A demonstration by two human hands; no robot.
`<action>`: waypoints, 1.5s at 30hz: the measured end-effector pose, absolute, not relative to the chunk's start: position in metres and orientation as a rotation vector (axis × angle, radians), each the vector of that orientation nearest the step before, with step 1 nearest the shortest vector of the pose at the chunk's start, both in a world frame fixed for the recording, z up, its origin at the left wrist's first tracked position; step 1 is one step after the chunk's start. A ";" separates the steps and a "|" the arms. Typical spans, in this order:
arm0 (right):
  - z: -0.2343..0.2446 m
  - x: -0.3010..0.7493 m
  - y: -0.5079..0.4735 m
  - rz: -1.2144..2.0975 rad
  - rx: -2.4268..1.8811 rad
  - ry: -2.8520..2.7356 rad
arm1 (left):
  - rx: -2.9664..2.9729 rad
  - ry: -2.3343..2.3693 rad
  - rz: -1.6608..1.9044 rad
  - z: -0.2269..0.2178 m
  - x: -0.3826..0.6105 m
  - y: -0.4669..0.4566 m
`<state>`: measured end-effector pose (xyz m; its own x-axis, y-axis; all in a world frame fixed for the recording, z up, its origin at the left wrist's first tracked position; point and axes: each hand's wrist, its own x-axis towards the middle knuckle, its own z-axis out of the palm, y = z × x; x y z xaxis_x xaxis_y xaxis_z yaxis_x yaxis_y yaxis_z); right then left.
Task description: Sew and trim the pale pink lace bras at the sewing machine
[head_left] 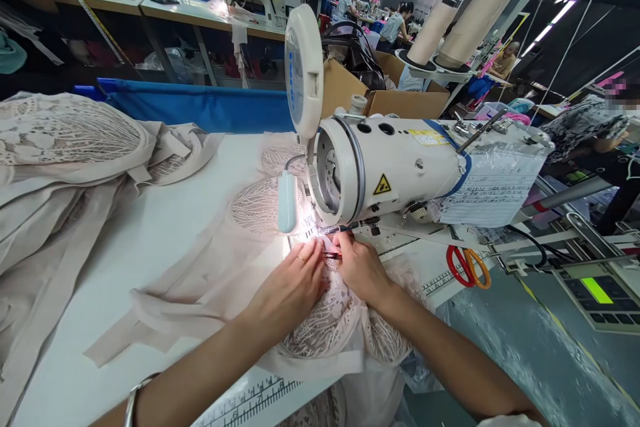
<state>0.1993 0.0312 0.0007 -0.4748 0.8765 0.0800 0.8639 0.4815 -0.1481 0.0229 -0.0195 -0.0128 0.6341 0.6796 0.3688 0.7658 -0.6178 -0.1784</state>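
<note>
Head view: printed ruler marks [260,403] edge the near side of the white desk [165,230]. The lace garment [325,320] lies on it, reaching under the sewing machine's lit needle area. On it the left hand [295,277] rests, fingers pressed together, thumb hidden. The right hand [363,270] curls its fingers beside a slim dark tool [332,255]; whether they pinch it, I cannot tell. The sewing machine [395,160] stands just beyond, then blue cloth [210,107], a cardboard box [405,103] and distant workers [395,25].
</note>
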 end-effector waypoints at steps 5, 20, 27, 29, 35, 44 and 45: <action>0.004 0.210 0.031 0.280 -1.292 -2.528 | -2.673 -1.171 -0.198 -0.012 0.029 -0.029; 0.008 0.192 0.043 0.092 -1.306 -2.641 | -2.949 -1.211 -0.762 0.001 -0.007 0.006; 0.019 0.205 0.022 0.076 -1.355 -2.515 | -2.854 -1.274 -0.562 0.007 -0.002 0.000; 0.019 0.215 0.004 0.123 -1.421 -2.452 | -2.817 -1.236 -0.499 0.005 0.003 -0.005; -0.004 0.231 -0.029 0.004 -1.362 -2.385 | -2.848 -1.114 -0.357 0.001 0.011 -0.019; 0.009 0.241 0.024 0.312 -1.320 -2.646 | -2.844 -1.055 -0.534 -0.003 0.007 -0.010; 0.014 0.239 0.028 0.356 -1.342 -2.703 | -2.862 -1.052 -0.548 -0.001 0.007 -0.010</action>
